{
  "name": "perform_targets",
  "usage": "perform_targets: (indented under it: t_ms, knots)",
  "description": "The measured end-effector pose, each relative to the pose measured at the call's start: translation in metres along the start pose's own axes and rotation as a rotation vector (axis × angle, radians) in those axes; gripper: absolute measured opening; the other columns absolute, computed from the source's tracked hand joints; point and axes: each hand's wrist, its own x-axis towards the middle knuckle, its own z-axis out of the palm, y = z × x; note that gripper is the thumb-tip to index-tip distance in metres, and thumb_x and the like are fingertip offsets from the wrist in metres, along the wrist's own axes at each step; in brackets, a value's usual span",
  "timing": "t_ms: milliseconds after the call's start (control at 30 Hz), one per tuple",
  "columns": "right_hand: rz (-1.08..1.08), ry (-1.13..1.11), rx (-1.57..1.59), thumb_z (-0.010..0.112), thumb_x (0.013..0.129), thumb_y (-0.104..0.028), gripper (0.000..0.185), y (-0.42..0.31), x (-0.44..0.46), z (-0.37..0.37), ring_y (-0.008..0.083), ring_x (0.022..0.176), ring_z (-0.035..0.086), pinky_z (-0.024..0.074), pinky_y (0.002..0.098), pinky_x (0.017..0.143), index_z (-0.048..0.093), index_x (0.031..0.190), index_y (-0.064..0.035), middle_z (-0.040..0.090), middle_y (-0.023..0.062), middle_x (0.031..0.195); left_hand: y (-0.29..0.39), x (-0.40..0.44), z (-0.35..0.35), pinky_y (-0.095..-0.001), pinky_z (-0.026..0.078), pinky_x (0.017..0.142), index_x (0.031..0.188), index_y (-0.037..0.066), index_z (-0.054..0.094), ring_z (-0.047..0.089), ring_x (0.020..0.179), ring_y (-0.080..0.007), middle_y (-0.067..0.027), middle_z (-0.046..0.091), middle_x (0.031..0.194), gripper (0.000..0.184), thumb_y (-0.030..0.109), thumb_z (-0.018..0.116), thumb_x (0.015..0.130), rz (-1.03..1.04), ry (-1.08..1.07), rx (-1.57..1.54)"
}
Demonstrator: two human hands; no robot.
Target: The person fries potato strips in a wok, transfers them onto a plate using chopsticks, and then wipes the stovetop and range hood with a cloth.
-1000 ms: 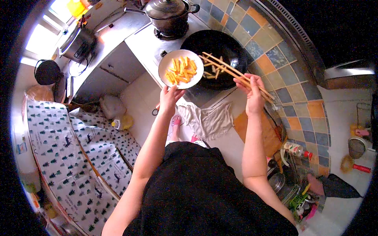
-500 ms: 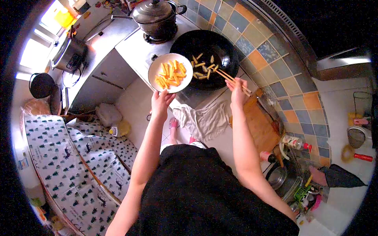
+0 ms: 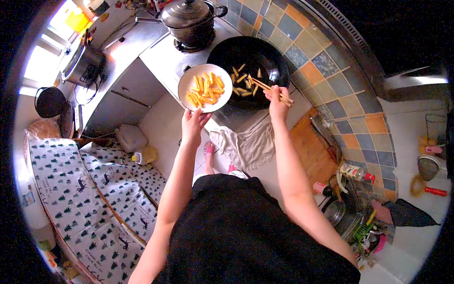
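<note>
My left hand (image 3: 194, 124) is closed on the near rim of a white plate (image 3: 189, 79), holding it up beside the wok. Golden potato strips (image 3: 206, 91) lie heaped on the plate. In my right hand (image 3: 278, 102) is a pair of wooden chopsticks (image 3: 261, 85), their tips down among the pieces in the black wok (image 3: 266, 52). Several paler potato strips (image 3: 242, 90) are spread over the wok's bottom. Whether the chopsticks pinch a strip I cannot tell. The plate covers part of the wok's left edge.
A lidded metal pot (image 3: 187, 23) stands on the burner behind the wok. A cloth (image 3: 246, 144) hangs at the counter's front edge, left of a wooden board (image 3: 314, 146). The tiled wall (image 3: 326, 71) rises close on the right. A rice cooker (image 3: 82, 64) sits at the left.
My right hand has moved left and slightly nearer the wok, and the chopstick tips have shifted left among the strips. The plate in my left hand stays nearly still.
</note>
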Motion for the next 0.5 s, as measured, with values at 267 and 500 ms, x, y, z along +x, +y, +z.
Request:
perform_targets:
  t_ms: [267, 500]
  knots:
    - [0.189, 0.035, 0.145, 0.040, 0.095, -0.028, 0.026, -0.005, -0.003, 0.006, 0.0247, 0.085, 0.064, 0.0540, 0.0258, 0.071, 0.042, 0.095, -0.0027, 0.056, 0.0132, 0.093, 0.003, 0.002, -0.003, -0.0290, 0.053, 0.077, 0.113, -0.001, 0.042, 0.060, 0.087, -0.0204, -0.0127, 0.056, 0.102, 0.027, 0.010, 0.045, 0.089, 0.002, 0.000, -0.002]
    - [0.128, 0.028, 0.157, 0.042, 0.095, -0.031, 0.027, 0.001, -0.016, 0.025, 0.0236, 0.072, 0.065, 0.0542, 0.0289, 0.061, 0.037, 0.096, -0.0044, 0.060, 0.0164, 0.087, 0.008, 0.000, -0.001, -0.0281, 0.053, 0.075, 0.114, 0.001, 0.042, 0.060, 0.086, -0.0190, -0.0117, 0.056, 0.101, 0.027, 0.010, 0.045, 0.090, -0.006, 0.027, -0.005]
